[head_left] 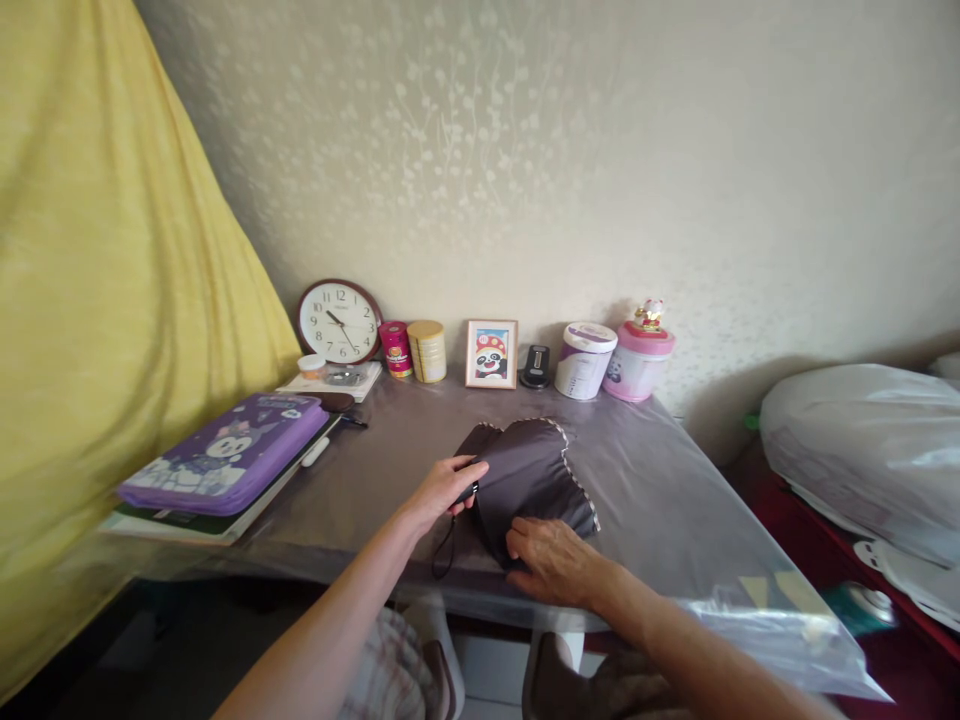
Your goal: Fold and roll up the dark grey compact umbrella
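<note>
A dark folding umbrella with checked trim along its edge lies loosely gathered at the front middle of the table. My left hand is closed around its short black handle, from which a thin wrist strap hangs down onto the table. At the near side of the canopy, my right hand has its fingers curled on the dark fabric, pinching a fold. The umbrella's shaft and ribs are hidden by the cloth.
On the left, a purple zip case lies on books. Along the wall stand a clock, tins, a picture frame, a white tub and a pink tub with a figurine. Plastic sheeting overhangs the table's front right corner.
</note>
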`<state>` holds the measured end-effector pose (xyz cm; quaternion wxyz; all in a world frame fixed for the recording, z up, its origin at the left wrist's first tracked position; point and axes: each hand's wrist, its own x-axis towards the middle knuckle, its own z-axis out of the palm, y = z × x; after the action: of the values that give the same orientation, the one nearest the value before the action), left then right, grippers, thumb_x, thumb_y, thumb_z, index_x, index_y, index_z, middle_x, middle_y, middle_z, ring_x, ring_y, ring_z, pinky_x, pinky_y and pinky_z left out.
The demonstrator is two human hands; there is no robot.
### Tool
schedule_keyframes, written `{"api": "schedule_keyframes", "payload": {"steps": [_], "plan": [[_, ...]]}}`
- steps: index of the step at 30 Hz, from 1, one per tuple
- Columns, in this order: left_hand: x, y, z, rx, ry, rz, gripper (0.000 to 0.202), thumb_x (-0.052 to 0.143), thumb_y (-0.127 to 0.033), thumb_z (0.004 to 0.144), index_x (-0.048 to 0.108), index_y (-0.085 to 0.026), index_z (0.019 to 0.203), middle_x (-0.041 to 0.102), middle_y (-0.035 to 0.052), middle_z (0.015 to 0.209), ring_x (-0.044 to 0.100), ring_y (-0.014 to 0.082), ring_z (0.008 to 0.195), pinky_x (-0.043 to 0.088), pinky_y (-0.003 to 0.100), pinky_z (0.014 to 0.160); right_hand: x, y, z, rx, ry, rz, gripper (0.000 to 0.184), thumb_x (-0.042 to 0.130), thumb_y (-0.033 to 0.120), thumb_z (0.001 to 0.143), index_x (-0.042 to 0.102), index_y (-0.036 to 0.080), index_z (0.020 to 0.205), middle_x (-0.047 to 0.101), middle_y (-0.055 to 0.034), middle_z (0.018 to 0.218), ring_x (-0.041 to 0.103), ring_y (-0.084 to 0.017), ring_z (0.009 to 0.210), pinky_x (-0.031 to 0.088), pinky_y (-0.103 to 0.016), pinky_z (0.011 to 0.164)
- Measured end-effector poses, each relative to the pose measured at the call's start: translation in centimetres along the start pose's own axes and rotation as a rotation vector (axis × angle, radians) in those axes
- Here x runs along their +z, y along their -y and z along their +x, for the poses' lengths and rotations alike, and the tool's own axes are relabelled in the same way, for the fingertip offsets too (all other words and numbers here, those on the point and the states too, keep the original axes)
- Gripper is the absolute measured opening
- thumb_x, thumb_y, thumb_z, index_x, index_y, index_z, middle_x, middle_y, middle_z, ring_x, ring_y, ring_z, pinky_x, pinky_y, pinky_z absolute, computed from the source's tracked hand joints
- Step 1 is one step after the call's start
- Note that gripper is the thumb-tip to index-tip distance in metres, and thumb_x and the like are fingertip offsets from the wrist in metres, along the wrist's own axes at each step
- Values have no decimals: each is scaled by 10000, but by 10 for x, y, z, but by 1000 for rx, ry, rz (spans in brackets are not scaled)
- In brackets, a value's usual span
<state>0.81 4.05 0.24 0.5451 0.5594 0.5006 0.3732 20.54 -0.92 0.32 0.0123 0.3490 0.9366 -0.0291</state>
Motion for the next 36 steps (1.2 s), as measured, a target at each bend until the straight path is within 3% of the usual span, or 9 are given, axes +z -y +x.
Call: {"api": "schedule_keyframes", "payload": {"steps": [3, 6, 11, 13, 15, 18, 28, 34, 36], "plan": [[1, -3, -1, 16, -7, -11, 418, 535, -549, 707, 594, -146, 801, 485, -37, 465, 426, 60, 368, 247, 150, 321, -11, -5, 0, 16, -8, 73, 218, 544, 399, 773, 578, 192, 834, 606, -38, 851, 572, -164, 735, 386, -244, 606], [0, -5, -3, 26, -15, -18, 426, 541, -539, 709, 612, -147, 859, 494, -34, 477, 433, 61, 370, 244, 151, 323, -26, -26, -4, 137, -108, 110, 226, 480, 404, 820, 576, 201, 792, 597, -26, 816, 567, -146, 733, 388, -238, 637], [-2, -11, -6, 20, -8, -19, 453, 537, -519, 722, 622, -145, 964, 498, -31, 467, 393, 51, 346, 241, 150, 326, -28, -84, -19, 621, -297, 107, 262, 506, 451, 770, 541, 194, 738, 562, -47, 851, 566, -174, 776, 399, -276, 677], [-1, -14, -8, 12, -7, -19, 452, 538, -510, 724, 624, -139, 966, 493, -31, 456, 377, 47, 339, 231, 148, 322, -18, -102, -25, 727, -233, 246, 319, 535, 508, 718, 528, 190, 740, 572, -45, 798, 567, -183, 744, 405, -283, 646], [0, -17, -10, 6, -12, -21, 438, 542, -502, 724, 628, -137, 951, 488, -33, 448, 366, 44, 333, 221, 146, 317, -9, -114, -28, 732, -130, 418, 321, 573, 495, 680, 519, 187, 751, 584, -33, 755, 557, -170, 698, 404, -271, 605], [0, -20, -12, 8, -17, -32, 417, 555, -493, 717, 629, -143, 933, 484, -36, 450, 391, 52, 353, 237, 143, 321, -3, -118, -28, 693, -98, 578, 291, 622, 416, 637, 490, 179, 742, 565, -9, 725, 527, -141, 662, 397, -249, 574], [-3, -18, -11, -15, -18, -39, 443, 548, -526, 711, 617, -135, 907, 484, -31, 457, 384, 49, 354, 217, 140, 324, -24, -104, -38, 581, 4, 1245, 365, 684, 316, 566, 440, 195, 810, 526, 42, 749, 551, -101, 604, 483, -279, 616], [-7, -9, -8, -66, -10, -34, 466, 537, -563, 696, 602, -141, 881, 498, -33, 451, 354, 38, 311, 173, 144, 312, -40, -107, -42, 519, -130, 1196, 344, 643, 339, 634, 528, 193, 924, 534, 51, 620, 552, -118, 622, 459, -274, 629], [-8, -5, -6, -86, -10, -25, 471, 538, -578, 685, 595, -144, 862, 504, -33, 445, 357, 39, 301, 169, 144, 310, -44, -108, -42, 495, -209, 1159, 330, 632, 353, 648, 553, 201, 930, 597, 16, 729, 571, -136, 700, 462, -284, 664]]}}
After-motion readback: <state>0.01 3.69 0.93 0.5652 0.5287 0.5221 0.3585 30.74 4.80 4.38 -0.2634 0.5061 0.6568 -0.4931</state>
